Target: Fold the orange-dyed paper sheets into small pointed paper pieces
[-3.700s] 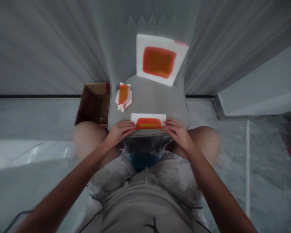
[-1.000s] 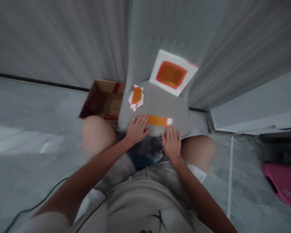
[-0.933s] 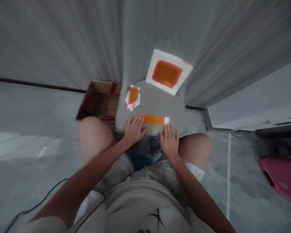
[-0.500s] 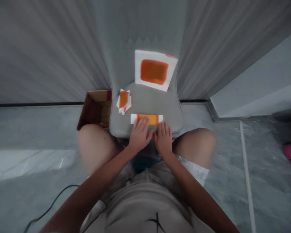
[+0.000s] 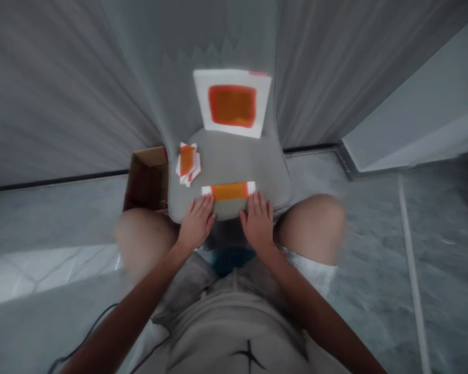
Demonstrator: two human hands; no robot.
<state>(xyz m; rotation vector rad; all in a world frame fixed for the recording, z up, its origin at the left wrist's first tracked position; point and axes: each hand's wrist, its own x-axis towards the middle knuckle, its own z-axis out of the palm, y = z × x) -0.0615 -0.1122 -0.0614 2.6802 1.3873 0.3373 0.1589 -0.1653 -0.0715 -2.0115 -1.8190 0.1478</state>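
Observation:
A flat strip of folded paper [image 5: 229,191], orange in the middle with white ends, lies across the front of the grey chair seat [image 5: 234,161]. My left hand [image 5: 198,221] rests at its left end, fingers stretched out and fingertips touching the white tip. At the right end my right hand [image 5: 257,221] lies flat in the same way, fingers extended. Neither hand grips anything. To the left on the seat sits a small stack of folded orange-and-white paper pieces [image 5: 187,163]. A white square sheet [image 5: 233,103] with an orange-red rectangle leans against the chair's backrest.
An open cardboard box [image 5: 146,179] stands on the floor left of the chair. My knees flank the seat on both sides. A black cable [image 5: 86,335] runs along the floor at lower left. Grey curtains [image 5: 54,88] hang behind the chair.
My left hand has slid left from the middle of the strip to its left end, uncovering the orange part. My right hand stays at the right end. The view has shifted slightly.

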